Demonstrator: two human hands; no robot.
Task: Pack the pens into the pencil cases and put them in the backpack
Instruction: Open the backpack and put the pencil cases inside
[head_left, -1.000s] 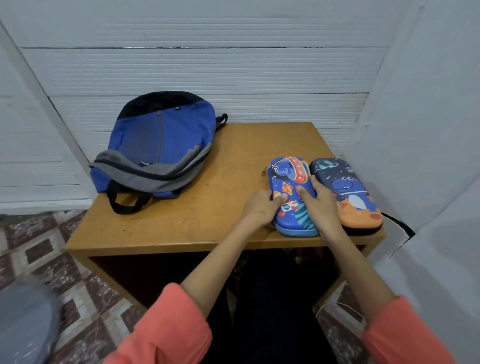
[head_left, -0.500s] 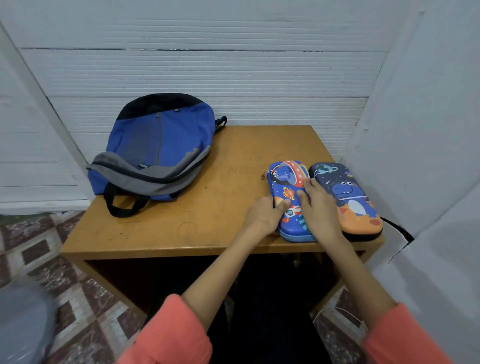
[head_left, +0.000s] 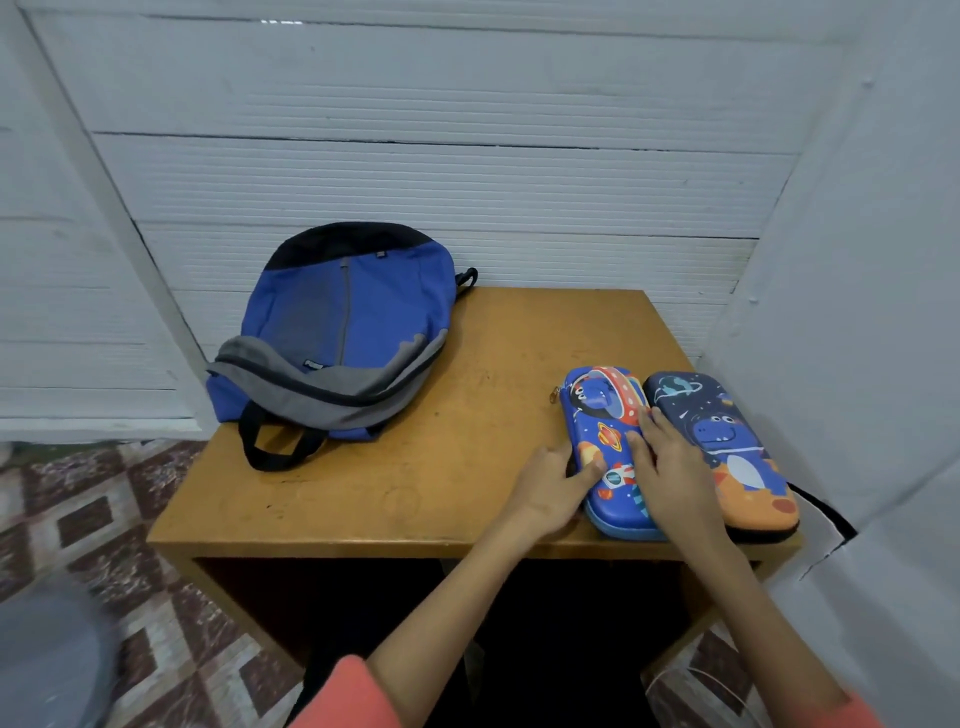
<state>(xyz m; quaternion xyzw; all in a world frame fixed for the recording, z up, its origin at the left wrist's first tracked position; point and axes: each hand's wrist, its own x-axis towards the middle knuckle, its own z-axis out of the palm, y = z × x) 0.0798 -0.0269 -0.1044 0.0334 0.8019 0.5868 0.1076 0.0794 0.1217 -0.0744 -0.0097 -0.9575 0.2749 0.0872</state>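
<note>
Right hand (head_left: 675, 478) is slid farther up blue pencil case (head_left: 602, 410), laid flat; left hand (head_left: 550, 488) is clamped on its edge. Case, well right of backpack (head_left: 343, 332), is judged stiff, light, slick: best gripped across long sides.

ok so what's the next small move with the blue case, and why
Probably reach the right hand to the zip pull at the far left corner of the blue pencil case, while the left hand steadies it. The case looks closed, both hands rest on it, and no pens show.
</note>
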